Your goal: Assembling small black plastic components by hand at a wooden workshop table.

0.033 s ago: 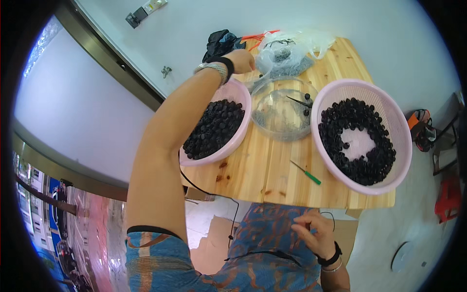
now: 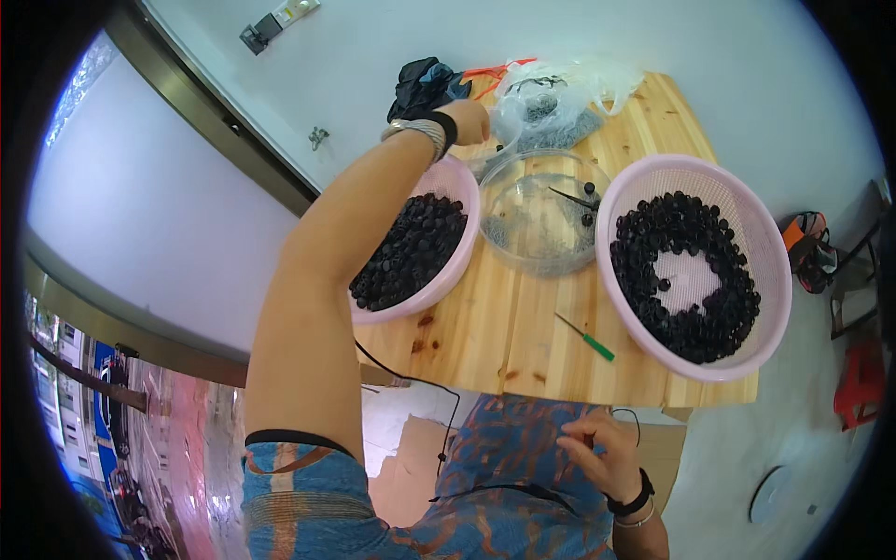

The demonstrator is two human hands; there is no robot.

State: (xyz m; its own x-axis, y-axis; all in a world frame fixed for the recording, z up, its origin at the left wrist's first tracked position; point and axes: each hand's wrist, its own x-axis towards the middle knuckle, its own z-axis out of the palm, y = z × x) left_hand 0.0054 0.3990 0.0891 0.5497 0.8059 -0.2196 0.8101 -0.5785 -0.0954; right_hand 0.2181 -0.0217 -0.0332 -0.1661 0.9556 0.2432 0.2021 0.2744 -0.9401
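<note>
Grip, head view: left hand (image 2: 469, 121) bent with fingers curled and undersides hidden; cannot tell if anything is pinched. Right hand (image 2: 605, 453) loosely bent, thumb near forefinger, above the blue-and-brown patterned clothing (image 2: 523, 439) of the lap; cannot tell if a small thing sits between them.

Clock centred on the clear, round plastic tub (image 2: 541, 265) on the pale wooden table (image 2: 467, 350). Left hand at 10 to 11 o'clock, just beside the clear plastic bag (image 2: 560, 131) of small grey pieces; bag itself at 12. Crumpled black plastic bag (image 2: 425, 86) farther out at 10 to 11.

Tub: slim black pointed tool (image 2: 571, 198) toward 2 o'clock, small round black pieces near it.

Pink mesh plastic basket, heaped with black discs (image 2: 415, 254), at 8 to 9, partly behind left forearm. Second pink mesh basket (image 2: 779, 275) at 3 to 4; its black pieces (image 2: 691, 210) ring a bare patch. Green-handled thin screwdriver (image 2: 597, 347) at 5. Right hand beyond table edge, 5 to 6.
</note>
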